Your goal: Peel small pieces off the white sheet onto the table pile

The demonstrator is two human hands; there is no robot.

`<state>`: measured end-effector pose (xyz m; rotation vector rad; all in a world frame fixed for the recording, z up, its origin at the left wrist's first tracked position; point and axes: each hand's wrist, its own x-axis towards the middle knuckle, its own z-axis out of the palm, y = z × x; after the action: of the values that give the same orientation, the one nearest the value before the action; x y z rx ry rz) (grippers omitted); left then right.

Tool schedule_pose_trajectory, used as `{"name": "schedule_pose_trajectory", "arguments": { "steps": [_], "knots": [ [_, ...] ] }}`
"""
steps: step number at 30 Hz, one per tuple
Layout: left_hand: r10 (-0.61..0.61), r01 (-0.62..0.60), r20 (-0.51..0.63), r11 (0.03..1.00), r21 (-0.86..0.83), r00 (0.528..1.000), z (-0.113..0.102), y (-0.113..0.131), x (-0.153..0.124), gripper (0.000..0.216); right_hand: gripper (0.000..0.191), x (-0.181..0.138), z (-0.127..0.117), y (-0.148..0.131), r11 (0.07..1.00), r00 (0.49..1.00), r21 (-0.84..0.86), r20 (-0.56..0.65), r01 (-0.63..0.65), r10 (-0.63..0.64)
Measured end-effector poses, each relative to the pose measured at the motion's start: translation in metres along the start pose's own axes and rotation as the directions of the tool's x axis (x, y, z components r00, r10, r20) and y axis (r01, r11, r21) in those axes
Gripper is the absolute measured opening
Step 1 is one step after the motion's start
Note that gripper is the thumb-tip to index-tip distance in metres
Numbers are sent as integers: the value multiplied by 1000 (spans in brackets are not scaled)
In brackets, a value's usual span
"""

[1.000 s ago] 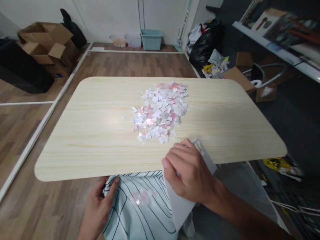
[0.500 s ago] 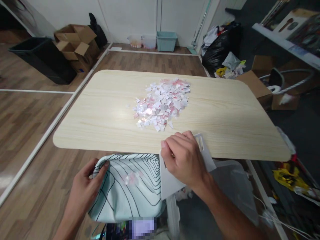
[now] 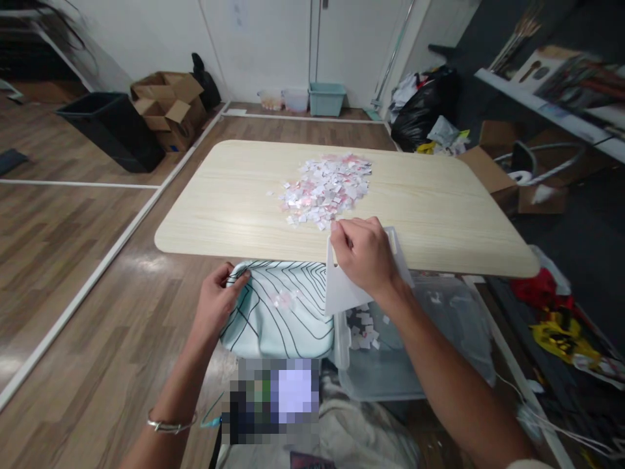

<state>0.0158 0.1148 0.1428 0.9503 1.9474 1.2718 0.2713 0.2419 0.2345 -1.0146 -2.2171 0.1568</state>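
Observation:
My left hand (image 3: 224, 290) pinches the left rim of a pale blue tray-like piece (image 3: 280, 329) with black contour lines. Whether it is cloth or stiff, I cannot tell. A few pink and white scraps (image 3: 286, 299) lie in it. My right hand (image 3: 366, 251) is closed around the top of a white flat board (image 3: 344, 296) with cut-out slots, tilted at the table's front edge and beside the blue piece. A heap of small white and pink paper scraps (image 3: 329, 189) lies on the light wooden table (image 3: 219, 208) beyond my hands.
A clear plastic bin (image 3: 381, 384) holding paper scraps stands below my right arm. Beyond are a black waste bin (image 3: 112, 130), cardboard boxes (image 3: 170, 111), a teal tub (image 3: 327, 99) and a black bag (image 3: 424, 104). A shelf (image 3: 547, 101) is at right.
The view has shifted, so the table and both hands appear higher and smaller, and more of the clear bin shows. Both hands keep their grips.

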Motion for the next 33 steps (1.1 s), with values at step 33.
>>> {"name": "schedule_pose_trajectory", "arguments": {
  "steps": [33],
  "knots": [
    [467,-974,873,221,41,143,43,53,-83,82,47,19,10,33,892,949,-380,98,-243,301]
  ]
}}
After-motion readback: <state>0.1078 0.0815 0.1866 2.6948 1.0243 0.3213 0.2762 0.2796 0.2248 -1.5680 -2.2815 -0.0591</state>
